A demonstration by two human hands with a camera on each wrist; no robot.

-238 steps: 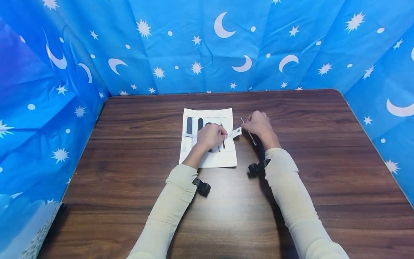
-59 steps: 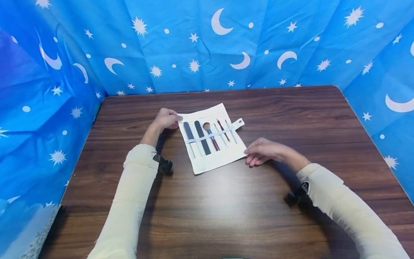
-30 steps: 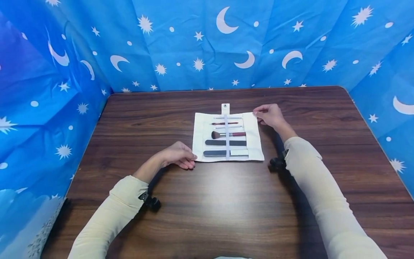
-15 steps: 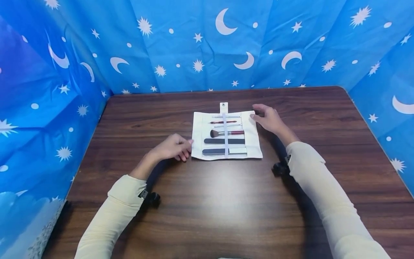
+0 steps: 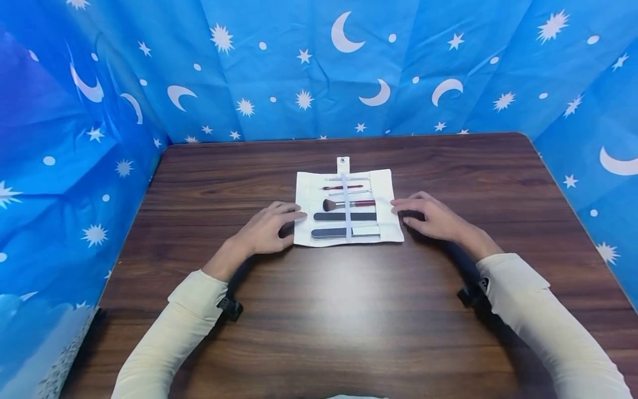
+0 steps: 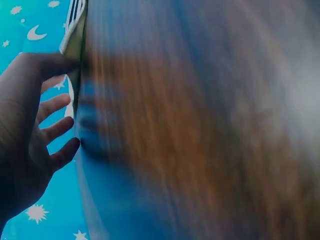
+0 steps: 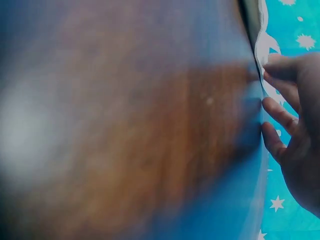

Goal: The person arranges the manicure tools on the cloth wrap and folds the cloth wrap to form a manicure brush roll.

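A white cloth manicure case (image 5: 302, 191) lies unfolded on the table, its snap tab (image 5: 343, 163) pointing to the far side. An elastic band (image 5: 348, 208) crosses its tools. These are a grey-and-white nail file (image 5: 330, 234), a black nail file (image 5: 326, 216), a makeup brush (image 5: 330, 205), a thin red tool (image 5: 344, 187) and slim silver tools (image 5: 356, 179). My left hand (image 5: 264, 230) touches the case's left edge, fingers spread. At the right edge, my right hand (image 5: 433, 219) touches with its fingertips. Both wrist views show extended fingers beside the case edge.
The dark wooden table (image 5: 344, 332) reaches back to a blue curtain (image 5: 299, 72) with stars and moons. A white edge (image 5: 356, 397) of something shows at the bottom of the head view. Small black cameras sit at both wrists.
Earlier my right hand held a slim silver tool beside the case. The case has since turned a quarter counterclockwise. Lately both hands loosened from its corners and moved to mid-edge.
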